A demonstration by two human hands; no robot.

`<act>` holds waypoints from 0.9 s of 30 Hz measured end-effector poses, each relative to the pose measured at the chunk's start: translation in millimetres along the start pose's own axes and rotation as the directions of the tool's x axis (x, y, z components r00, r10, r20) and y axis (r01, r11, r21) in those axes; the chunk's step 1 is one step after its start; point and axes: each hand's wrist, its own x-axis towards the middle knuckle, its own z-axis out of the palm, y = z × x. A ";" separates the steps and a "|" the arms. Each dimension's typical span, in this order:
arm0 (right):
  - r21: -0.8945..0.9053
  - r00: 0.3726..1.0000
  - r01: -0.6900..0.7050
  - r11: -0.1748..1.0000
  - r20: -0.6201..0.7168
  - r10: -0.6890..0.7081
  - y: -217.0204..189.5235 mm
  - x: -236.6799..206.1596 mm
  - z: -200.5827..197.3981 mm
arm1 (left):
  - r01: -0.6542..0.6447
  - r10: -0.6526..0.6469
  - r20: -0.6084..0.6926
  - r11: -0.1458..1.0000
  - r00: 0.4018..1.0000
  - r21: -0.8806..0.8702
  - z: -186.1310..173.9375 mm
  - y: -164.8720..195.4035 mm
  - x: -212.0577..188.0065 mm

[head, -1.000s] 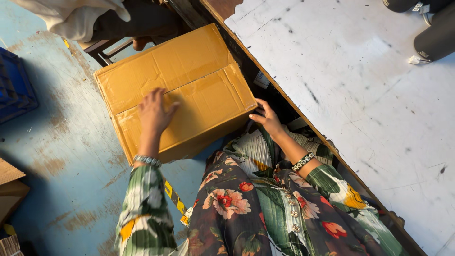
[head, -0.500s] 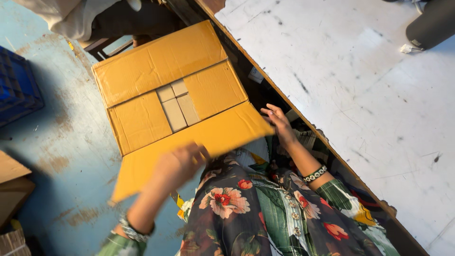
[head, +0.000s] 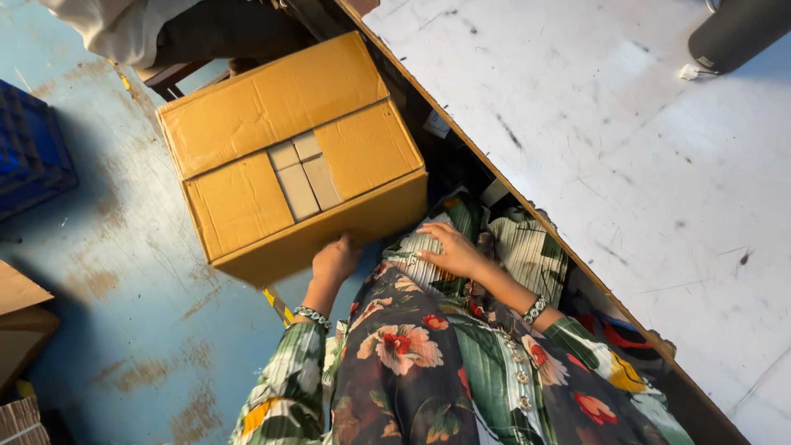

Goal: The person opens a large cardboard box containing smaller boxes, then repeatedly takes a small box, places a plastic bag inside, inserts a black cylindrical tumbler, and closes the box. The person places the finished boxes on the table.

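Note:
A yellow-brown cardboard box (head: 247, 115) stands on the blue floor in front of my knees. Its near flap (head: 329, 231) hangs down over the front side. The far flap still lies over the top, and two inner flaps leave a gap showing grey-brown packets (head: 301, 173). My left hand (head: 334, 259) is at the lower edge of the hanging flap, with the fingers curled on it. My right hand (head: 449, 247) rests flat on the striped cloth over my lap, right of the box, holding nothing.
A white worn tabletop (head: 618, 165) runs along the right, with a dark cylinder (head: 733, 33) at its far corner. A blue crate (head: 33, 156) sits at left and cardboard pieces (head: 21, 321) at lower left. Another person in white cloth (head: 107, 33) is behind the box.
My left hand lifted the near flap off the closed top and swung it down over the front, exposing the packets. My right hand moved from the box's corner to my lap.

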 end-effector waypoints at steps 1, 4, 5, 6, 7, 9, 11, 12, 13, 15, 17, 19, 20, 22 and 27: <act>-0.091 0.997 0.056 0.994 -0.050 -0.061 -7.5 -1.4 -1.0 | -0.068 0.071 0.028 0.993 0.997 -0.097 -12.0 2.4 -1.1; -0.401 0.922 0.274 0.874 -0.149 -0.358 -39.2 15.6 -2.8 | -0.202 0.205 -0.026 0.924 0.978 -0.323 -66.0 1.3 -8.2; -0.444 0.892 0.344 0.827 -0.119 -0.435 -51.9 25.6 -0.2 | -0.211 0.186 -0.102 0.910 0.977 -0.356 -84.6 -3.3 -14.9; -0.484 0.857 0.411 0.772 -0.083 -0.508 -64.9 38.8 3.7 | -0.222 0.164 -0.177 0.894 0.970 -0.388 -101.1 -6.9 -20.4; -0.521 0.816 0.473 0.710 -0.044 -0.576 -77.8 52.1 10.4 | -0.218 0.112 -0.254 0.872 0.961 -0.438 -117.8 -13.1 -23.0; -0.540 0.746 0.568 0.621 0.019 -0.665 -101.8 78.3 30.2 | -0.221 -0.008 -0.394 0.818 0.919 -0.531 -143.3 -29.2 -25.2; -0.590 0.714 0.581 0.561 0.038 -0.699 -117.3 100.7 48.1 | -0.187 -0.103 -0.409 0.770 0.907 -0.610 -152.3 -41.6 -19.7; -0.635 0.727 0.543 0.550 0.028 -0.686 -121.3 108.3 56.1 | -0.176 -0.148 -0.412 0.739 0.899 -0.650 -151.7 -47.2 -14.8; -0.678 0.741 0.502 0.537 0.017 -0.671 -122.1 115.1 60.2 | -0.225 -0.094 -0.470 0.785 0.878 -0.578 -148.1 -49.9 -6.9; -0.669 0.751 0.493 0.556 0.004 -0.661 -119.0 120.7 66.0 | -0.309 0.022 -0.561 0.853 0.827 -0.422 -135.1 -52.0 9.8; -0.653 0.736 0.497 0.572 -0.032 -0.676 -111.6 115.5 67.2 | -0.212 0.035 -0.515 0.933 0.857 -0.290 -119.9 -49.1 24.0; -0.648 0.694 0.501 0.573 -0.095 -0.714 -102.2 99.9 64.5 | -0.191 0.086 -0.519 0.970 0.851 -0.152 -107.6 -39.4 35.3; -0.622 0.735 0.501 0.601 -0.061 -0.676 -97.3 90.5 61.3 | -0.210 0.127 -0.544 0.973 0.829 -0.092 -103.1 -34.0 37.8; -0.567 0.807 0.495 0.658 0.020 -0.590 -87.5 65.7 54.5 | -0.235 0.182 -0.543 0.971 0.820 -0.029 -91.7 -21.5 31.1; -0.562 0.804 0.475 0.677 -0.034 -0.593 -64.6 34.0 19.7 | -0.270 0.223 -0.434 0.962 0.873 -0.049 -78.4 -9.3 -12.2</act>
